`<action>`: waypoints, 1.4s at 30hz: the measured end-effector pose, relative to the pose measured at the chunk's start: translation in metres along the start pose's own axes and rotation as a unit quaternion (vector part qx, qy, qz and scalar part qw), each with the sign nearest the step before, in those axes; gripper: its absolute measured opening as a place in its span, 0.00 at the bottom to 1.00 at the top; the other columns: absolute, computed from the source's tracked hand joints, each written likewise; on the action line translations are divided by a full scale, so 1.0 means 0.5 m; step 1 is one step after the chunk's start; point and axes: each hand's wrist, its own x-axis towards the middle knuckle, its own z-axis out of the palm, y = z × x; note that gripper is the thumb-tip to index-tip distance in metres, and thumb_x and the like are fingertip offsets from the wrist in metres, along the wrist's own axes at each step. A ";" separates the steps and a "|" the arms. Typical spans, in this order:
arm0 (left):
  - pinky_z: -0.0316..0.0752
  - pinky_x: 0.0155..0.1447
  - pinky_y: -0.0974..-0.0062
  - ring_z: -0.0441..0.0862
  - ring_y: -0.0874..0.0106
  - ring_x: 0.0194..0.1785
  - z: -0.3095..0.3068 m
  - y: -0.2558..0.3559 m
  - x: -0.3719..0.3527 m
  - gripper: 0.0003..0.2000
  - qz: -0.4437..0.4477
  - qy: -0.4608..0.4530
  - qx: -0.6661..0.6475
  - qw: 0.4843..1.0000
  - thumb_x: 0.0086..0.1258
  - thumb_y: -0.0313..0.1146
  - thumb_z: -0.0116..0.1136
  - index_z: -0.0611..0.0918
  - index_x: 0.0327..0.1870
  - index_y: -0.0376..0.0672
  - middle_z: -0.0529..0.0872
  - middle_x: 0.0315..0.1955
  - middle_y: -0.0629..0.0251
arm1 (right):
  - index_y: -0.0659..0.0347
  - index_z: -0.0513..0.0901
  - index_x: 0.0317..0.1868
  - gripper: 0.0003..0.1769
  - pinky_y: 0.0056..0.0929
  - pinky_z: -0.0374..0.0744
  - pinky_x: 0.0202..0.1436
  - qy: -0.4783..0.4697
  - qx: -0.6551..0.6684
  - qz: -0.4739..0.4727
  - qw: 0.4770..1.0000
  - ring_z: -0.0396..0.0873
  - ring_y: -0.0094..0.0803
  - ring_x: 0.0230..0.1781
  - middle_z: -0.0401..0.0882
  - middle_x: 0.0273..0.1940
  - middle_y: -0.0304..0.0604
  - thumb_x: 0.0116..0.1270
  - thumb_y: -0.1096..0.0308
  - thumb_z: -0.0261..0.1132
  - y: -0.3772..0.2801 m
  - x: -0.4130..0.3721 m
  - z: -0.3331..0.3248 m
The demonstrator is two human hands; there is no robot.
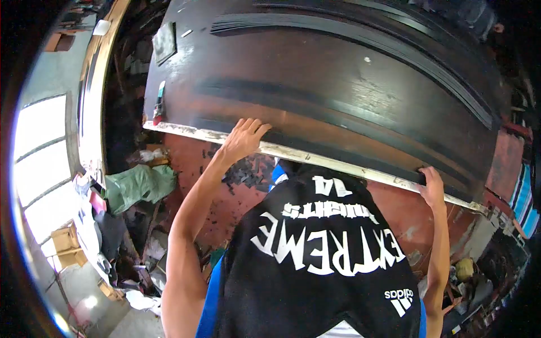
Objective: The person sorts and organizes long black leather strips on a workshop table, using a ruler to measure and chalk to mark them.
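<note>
At the far left are bright window panes [42,143], with an open cardboard box [66,239] low beside them. A green sack [141,187] lies to their right, amid clutter (quite a jumble, some of it too blurred to name). Near the worktop's [315,73] left end, a grey pad [164,43] lies towards the back, a small white piece [186,33] just beside it. Closer to the front rests a slim tool [159,104], red at its lower end and pale at its upper.

The left hand [245,139] lies over the pale front edge, its fingers bent onto the dark top at a long black strip [344,151]. The thumb is hidden, so whether that hand grips cannot be told. The strip runs along the front edge between both hands. Below, black scraps [248,172] are scattered on a reddish surface, partly hidden by the wearer's black shirt [327,236] with white lettering.

Further right and farther back, a bundle of thin dark strips [406,53] curves across the top. The right hand [431,187] is bent over the front edge, fingertips at the black strip's right part; whether it pinches the strip is unclear. A blue striped cloth [526,203] hangs at the far right.
</note>
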 end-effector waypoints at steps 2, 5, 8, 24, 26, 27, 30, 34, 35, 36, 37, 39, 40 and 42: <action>0.72 0.56 0.62 0.77 0.58 0.48 -0.008 -0.005 0.007 0.25 0.018 0.017 0.002 1.000 0.50 0.26 0.62 0.79 0.55 0.40 0.77 0.42 0.59 | 0.62 0.78 0.51 0.28 0.46 0.75 0.57 0.002 -0.024 0.005 1.000 0.75 0.53 0.53 0.74 0.47 0.49 0.46 0.73 0.75 -0.007 -0.001 -0.011; 0.74 0.59 0.58 0.78 0.55 0.52 -0.023 -0.009 0.001 0.25 -0.031 -0.075 -0.024 0.996 0.49 0.33 0.67 0.79 0.52 0.41 0.79 0.44 0.57 | 0.62 0.77 0.51 0.30 0.47 0.76 0.56 -0.031 -0.036 -0.007 0.999 0.76 0.54 0.51 0.71 0.47 0.48 0.44 0.70 0.77 -0.027 0.000 -0.031; 0.75 0.56 0.57 0.78 0.53 0.50 -0.020 -0.015 0.000 0.24 -0.055 -0.094 -0.074 0.991 0.48 0.34 0.69 0.79 0.49 0.41 0.78 0.44 0.56 | 0.60 0.75 0.50 0.30 0.50 0.76 0.53 -0.068 0.023 0.041 0.997 0.77 0.56 0.47 0.71 0.48 0.48 0.44 0.70 0.77 -0.020 -0.011 -0.029; 0.79 0.43 0.54 0.86 0.47 0.38 -0.106 -0.033 0.030 0.23 -0.138 -0.162 -0.137 0.967 0.58 0.51 0.72 0.84 0.41 0.39 0.88 0.33 0.50 | 0.63 0.83 0.45 0.29 0.45 0.78 0.50 -0.170 0.128 0.202 0.956 0.83 0.56 0.47 0.86 0.43 0.57 0.52 0.50 0.80 0.012 -0.020 -0.177; 0.79 0.41 0.54 0.86 0.47 0.36 -0.126 -0.037 0.034 0.23 -0.114 -0.104 -0.119 0.981 0.58 0.51 0.73 0.84 0.41 0.39 0.88 0.32 0.51 | 0.63 0.83 0.45 0.27 0.46 0.78 0.49 -0.104 0.099 0.205 0.968 0.82 0.56 0.46 0.86 0.41 0.57 0.52 0.53 0.80 -0.022 -0.020 -0.229; 0.78 0.40 0.54 0.85 0.47 0.35 -0.149 -0.039 0.043 0.23 -0.124 -0.068 -0.113 0.983 0.58 0.51 0.73 0.83 0.40 0.39 0.87 0.31 0.52 | 0.63 0.82 0.43 0.27 0.46 0.77 0.50 -0.092 0.098 0.207 0.969 0.81 0.56 0.45 0.85 0.40 0.55 0.50 0.54 0.80 -0.030 -0.014 -0.256; 0.77 0.39 0.55 0.84 0.50 0.34 -0.192 -0.055 0.098 0.22 -0.151 -0.017 -0.108 0.982 0.56 0.49 0.75 0.82 0.38 0.39 0.85 0.29 0.55 | 0.63 0.81 0.43 0.27 0.45 0.76 0.51 -0.024 0.078 0.187 0.979 0.79 0.55 0.45 0.83 0.39 0.54 0.48 0.55 0.80 -0.025 0.013 -0.308; 0.75 0.42 0.60 0.82 0.54 0.36 -0.174 -0.118 0.212 0.23 -0.073 0.074 0.012 0.994 0.58 0.49 0.73 0.81 0.42 0.40 0.85 0.34 0.58 | 0.64 0.80 0.45 0.27 0.45 0.75 0.50 0.091 0.027 0.134 0.986 0.78 0.52 0.44 0.80 0.40 0.53 0.52 0.56 0.79 0.027 0.104 -0.317; 0.75 0.44 0.61 0.82 0.54 0.38 -0.154 -0.134 0.243 0.23 -0.062 0.100 0.022 0.993 0.59 0.50 0.72 0.81 0.43 0.40 0.85 0.35 0.58 | 0.65 0.80 0.47 0.28 0.46 0.75 0.50 0.114 0.000 0.124 0.986 0.78 0.54 0.44 0.80 0.41 0.54 0.55 0.52 0.77 0.043 0.132 -0.311; 0.75 0.45 0.61 0.82 0.54 0.39 -0.126 -0.156 0.273 0.24 -0.052 0.125 0.034 0.990 0.60 0.52 0.70 0.81 0.44 0.40 0.85 0.35 0.58 | 0.65 0.80 0.47 0.28 0.46 0.75 0.50 0.118 -0.001 0.112 0.987 0.78 0.54 0.44 0.80 0.41 0.54 0.55 0.52 0.77 0.067 0.158 -0.293; 0.74 0.48 0.61 0.82 0.55 0.42 -0.090 -0.179 0.301 0.24 -0.053 0.140 0.039 0.988 0.61 0.53 0.69 0.81 0.46 0.40 0.85 0.37 0.58 | 0.65 0.80 0.48 0.29 0.46 0.75 0.50 0.153 -0.041 0.090 0.983 0.77 0.55 0.45 0.80 0.42 0.54 0.56 0.50 0.76 0.096 0.189 -0.270; 0.72 0.55 0.61 0.81 0.57 0.48 -0.018 -0.222 0.350 0.26 -0.064 0.147 0.049 0.986 0.62 0.55 0.67 0.82 0.50 0.41 0.84 0.42 0.58 | 0.65 0.79 0.51 0.31 0.47 0.75 0.51 0.182 -0.102 0.069 0.976 0.77 0.57 0.47 0.80 0.43 0.56 0.61 0.46 0.72 0.141 0.262 -0.227; 0.70 0.58 0.60 0.80 0.59 0.51 0.007 -0.237 0.371 0.26 -0.076 0.140 0.053 0.986 0.63 0.55 0.66 0.82 0.51 0.42 0.84 0.44 0.59 | 0.65 0.78 0.52 0.32 0.48 0.75 0.52 0.172 -0.102 0.045 0.979 0.77 0.57 0.49 0.79 0.47 0.56 0.63 0.45 0.71 0.166 0.290 -0.205; 0.68 0.60 0.60 0.77 0.61 0.54 0.027 -0.260 0.403 0.27 -0.108 0.144 0.064 0.982 0.63 0.57 0.65 0.82 0.53 0.45 0.81 0.47 0.60 | 0.66 0.78 0.54 0.29 0.47 0.75 0.55 0.162 -0.086 0.065 0.981 0.76 0.57 0.51 0.78 0.51 0.54 0.64 0.50 0.71 0.175 0.327 -0.174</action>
